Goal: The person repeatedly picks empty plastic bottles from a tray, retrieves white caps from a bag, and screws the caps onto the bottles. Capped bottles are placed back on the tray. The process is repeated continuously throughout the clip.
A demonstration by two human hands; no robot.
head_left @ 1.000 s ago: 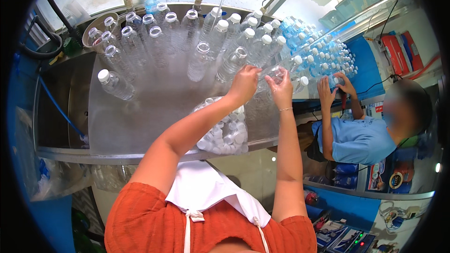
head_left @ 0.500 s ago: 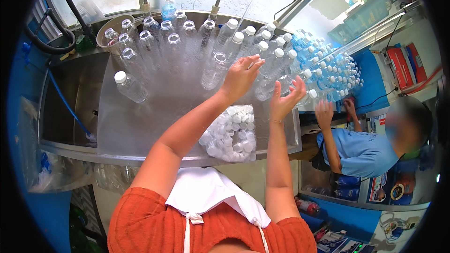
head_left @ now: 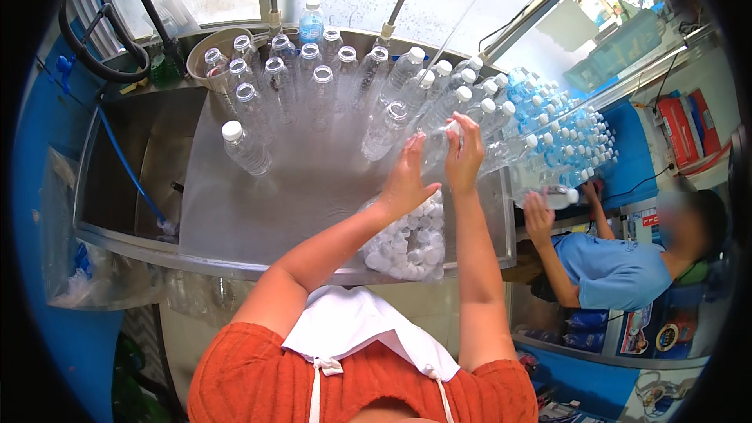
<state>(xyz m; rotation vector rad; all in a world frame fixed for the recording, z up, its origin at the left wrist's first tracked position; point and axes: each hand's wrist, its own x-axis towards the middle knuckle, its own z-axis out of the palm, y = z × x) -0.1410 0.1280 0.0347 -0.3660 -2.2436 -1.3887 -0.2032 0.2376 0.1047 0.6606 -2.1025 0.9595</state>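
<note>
Done: capped bottles (head_left: 446, 112), mostly right | Remaining: uncapped bottles (head_left: 281, 98), mostly far left | left hand (head_left: 403, 182) spread | right hand (head_left: 466, 158): cannot tell grip

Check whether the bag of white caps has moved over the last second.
No, no visible shift any way: the bag of white caps still lies at the counter's front edge, right of the sink; only the camera view moved.
</note>
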